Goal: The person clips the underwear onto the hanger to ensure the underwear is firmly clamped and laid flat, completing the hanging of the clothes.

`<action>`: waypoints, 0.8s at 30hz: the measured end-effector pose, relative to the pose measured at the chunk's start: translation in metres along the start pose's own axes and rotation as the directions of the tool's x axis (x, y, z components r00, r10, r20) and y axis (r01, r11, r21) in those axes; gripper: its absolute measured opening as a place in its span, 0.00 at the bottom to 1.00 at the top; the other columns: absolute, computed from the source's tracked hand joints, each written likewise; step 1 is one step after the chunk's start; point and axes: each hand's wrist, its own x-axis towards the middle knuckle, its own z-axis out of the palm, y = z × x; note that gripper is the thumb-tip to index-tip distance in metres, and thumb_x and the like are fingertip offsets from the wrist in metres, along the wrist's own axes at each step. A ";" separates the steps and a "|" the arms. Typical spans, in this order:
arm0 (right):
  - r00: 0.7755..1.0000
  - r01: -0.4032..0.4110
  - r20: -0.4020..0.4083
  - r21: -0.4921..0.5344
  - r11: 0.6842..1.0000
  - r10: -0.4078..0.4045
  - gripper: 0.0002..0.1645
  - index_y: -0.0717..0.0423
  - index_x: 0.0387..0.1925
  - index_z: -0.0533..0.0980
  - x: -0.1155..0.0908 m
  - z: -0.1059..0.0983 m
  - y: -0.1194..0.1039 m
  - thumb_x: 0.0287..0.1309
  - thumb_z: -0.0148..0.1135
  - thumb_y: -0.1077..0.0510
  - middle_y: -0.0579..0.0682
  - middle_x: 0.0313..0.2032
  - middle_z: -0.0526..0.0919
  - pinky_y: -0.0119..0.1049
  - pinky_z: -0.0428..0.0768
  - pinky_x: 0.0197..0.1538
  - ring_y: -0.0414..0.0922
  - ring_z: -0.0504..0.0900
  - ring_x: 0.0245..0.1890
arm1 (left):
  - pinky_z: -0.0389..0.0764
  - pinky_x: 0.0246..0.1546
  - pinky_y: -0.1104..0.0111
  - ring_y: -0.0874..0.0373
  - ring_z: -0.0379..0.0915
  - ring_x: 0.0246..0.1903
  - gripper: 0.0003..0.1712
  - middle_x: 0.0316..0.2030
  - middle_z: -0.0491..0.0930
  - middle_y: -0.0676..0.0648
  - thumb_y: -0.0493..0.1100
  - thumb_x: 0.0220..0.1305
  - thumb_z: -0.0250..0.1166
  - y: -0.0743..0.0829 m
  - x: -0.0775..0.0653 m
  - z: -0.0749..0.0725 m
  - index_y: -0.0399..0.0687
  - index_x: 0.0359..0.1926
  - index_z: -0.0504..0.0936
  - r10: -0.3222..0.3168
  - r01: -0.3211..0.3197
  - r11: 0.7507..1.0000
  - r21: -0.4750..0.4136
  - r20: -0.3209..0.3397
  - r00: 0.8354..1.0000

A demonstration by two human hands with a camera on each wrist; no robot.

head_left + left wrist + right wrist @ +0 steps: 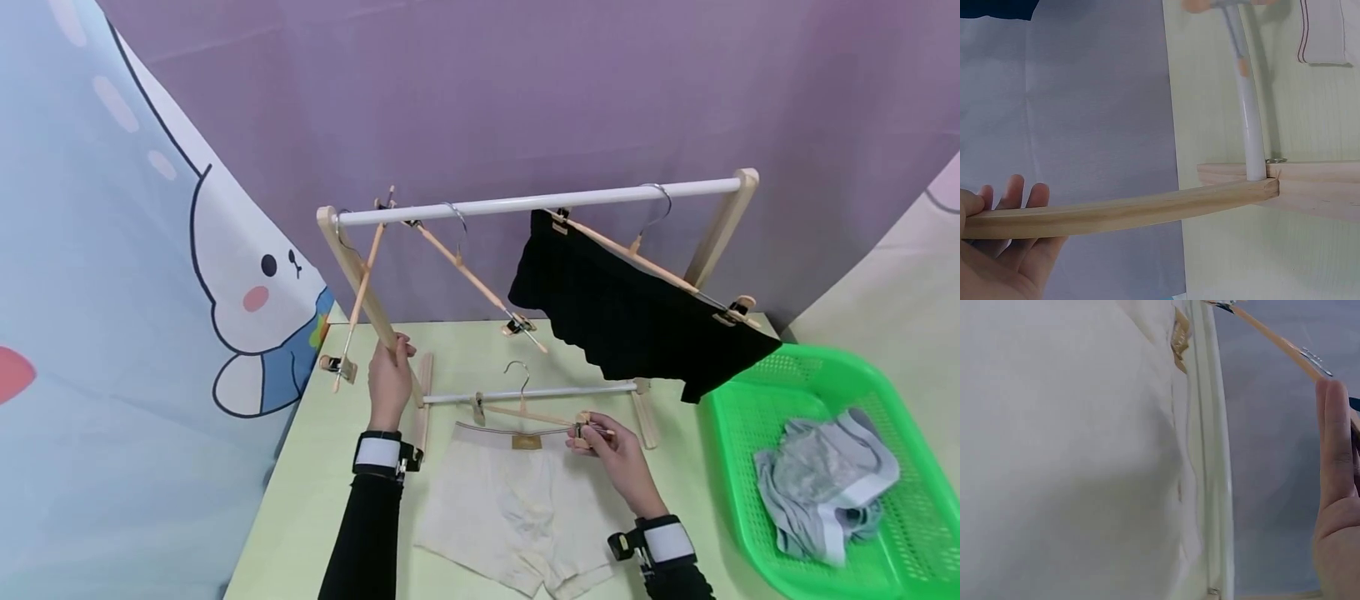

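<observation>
My left hand [390, 379] grips the left wooden post [360, 283] of a small clothes rack, thumb on one side and fingers on the other. In the left wrist view, that post [1147, 209] runs from the hand to the rack's foot. With my right hand [611, 454] I pinch the right clip [581, 429] of a wooden clip hanger [536, 415]. The hanger's hook points up. White boxer shorts [502, 500] lie flat on the table below it, their waistband along the hanger. In the right wrist view, the right hand [1338, 462] shows at the edge beside the hanger bar [1279, 340].
Black shorts [615, 300] hang clipped from the rack's white top rail [540, 202]. Left of them hang two bare clip hangers, one slanting mid-rail [465, 271], one by the post [363, 292]. A green basket [750, 533] at right holds grey underwear [821, 479]. A purple curtain hangs behind.
</observation>
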 end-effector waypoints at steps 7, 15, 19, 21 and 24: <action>0.991 -0.133 -0.012 0.066 0.989 0.134 0.31 0.71 0.62 0.66 0.016 -0.006 0.017 0.71 0.56 0.49 0.71 0.49 0.81 0.38 0.84 0.49 0.47 0.89 0.41 | 0.69 0.24 0.66 0.47 0.78 0.34 0.18 0.40 0.82 0.41 0.48 0.80 0.44 0.002 0.003 0.001 0.41 0.54 0.74 0.019 -0.019 1.000 -0.015 0.007 1.000; 0.979 -0.204 -0.007 0.073 0.976 0.205 0.34 0.74 0.61 0.68 0.034 -0.016 0.032 0.71 0.56 0.48 0.65 0.45 0.85 0.36 0.84 0.47 0.42 0.89 0.39 | 0.72 0.30 0.63 0.45 0.78 0.36 0.18 0.40 0.82 0.39 0.47 0.80 0.44 0.004 0.004 0.001 0.40 0.54 0.74 -0.006 0.006 1.000 -0.024 0.013 1.000; 0.968 -0.248 -0.024 0.070 0.966 0.250 0.34 0.73 0.60 0.70 0.039 -0.019 0.041 0.70 0.57 0.46 0.61 0.43 0.87 0.34 0.84 0.45 0.42 0.89 0.38 | 0.74 0.33 0.59 0.43 0.78 0.37 0.18 0.40 0.81 0.38 0.47 0.80 0.45 0.004 0.004 0.000 0.39 0.54 0.74 -0.014 0.014 0.999 -0.042 0.016 1.000; 0.954 -0.294 -0.025 0.107 0.950 0.298 0.32 0.73 0.60 0.70 0.040 -0.020 0.048 0.71 0.58 0.48 0.59 0.41 0.87 0.34 0.84 0.45 0.42 0.89 0.37 | 0.75 0.35 0.57 0.43 0.78 0.39 0.17 0.40 0.81 0.37 0.47 0.80 0.45 0.003 0.004 0.000 0.39 0.54 0.74 -0.019 0.020 0.999 -0.050 0.018 1.000; 0.935 -0.344 -0.025 0.175 0.923 0.353 0.30 0.75 0.59 0.68 0.042 -0.020 0.056 0.71 0.58 0.51 0.58 0.39 0.86 0.34 0.85 0.44 0.43 0.88 0.35 | 0.77 0.39 0.55 0.43 0.79 0.40 0.18 0.40 0.81 0.37 0.46 0.80 0.45 0.003 0.003 -0.002 0.38 0.54 0.73 -0.016 0.017 0.998 -0.054 0.017 1.000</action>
